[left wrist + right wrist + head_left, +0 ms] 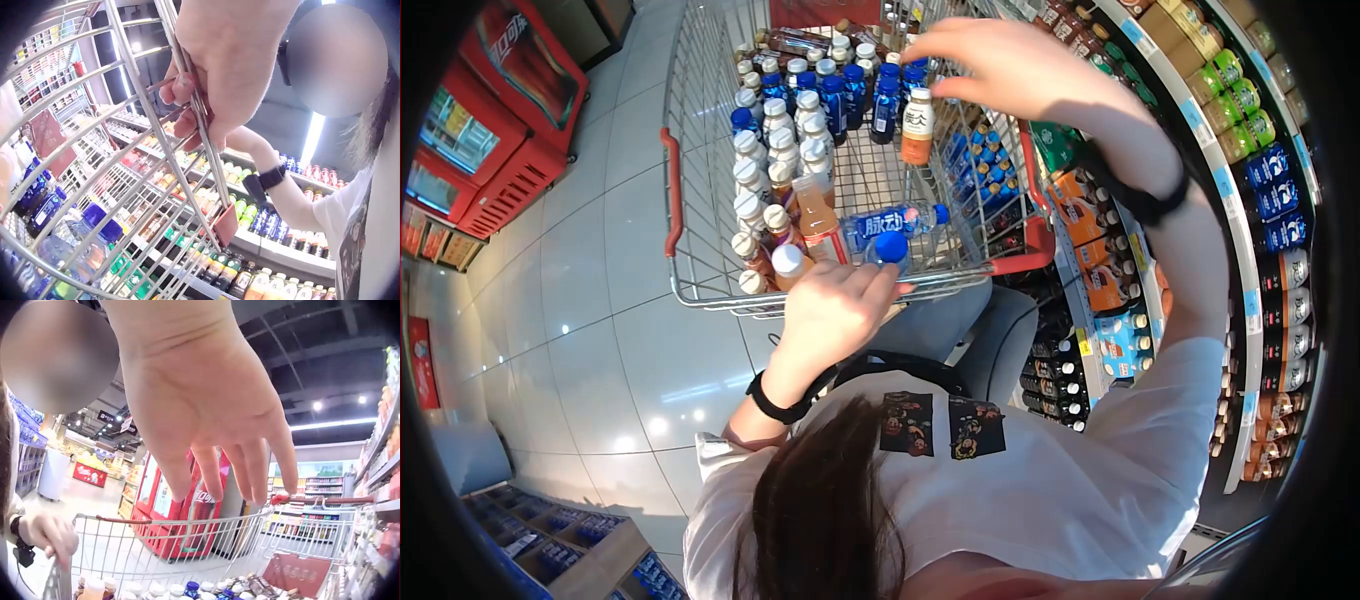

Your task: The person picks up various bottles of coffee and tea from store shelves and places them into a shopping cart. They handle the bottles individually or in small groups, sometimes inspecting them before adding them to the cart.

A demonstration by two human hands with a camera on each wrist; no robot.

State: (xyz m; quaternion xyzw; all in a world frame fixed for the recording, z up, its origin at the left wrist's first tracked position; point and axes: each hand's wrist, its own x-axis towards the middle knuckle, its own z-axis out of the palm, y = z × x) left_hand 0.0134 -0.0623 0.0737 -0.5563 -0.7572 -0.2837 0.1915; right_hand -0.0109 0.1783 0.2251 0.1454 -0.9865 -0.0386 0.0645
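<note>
My left hand (838,312) curls its fingers round the metal top rail (199,119) of the shopping cart (672,190). Over the cart's right side, my right hand (1020,72) is spread with nothing in it; its palm and loose fingers (253,465) show in the right wrist view. Below its thumb stands a white-capped bottle (917,125) with a white label and orange base. White-capped bottles (783,145) and dark blue bottles (884,108) stand in rows in the cart. A clear blue-capped bottle (880,225) lies on its side near my left hand, by a bottle of orange drink (818,218).
Shelves of packed drinks (1090,240) run close along the right side. Red drink coolers (510,120) stand across the tiled floor (600,350) at the left. Stacked cases of blue cans (565,540) sit at the lower left.
</note>
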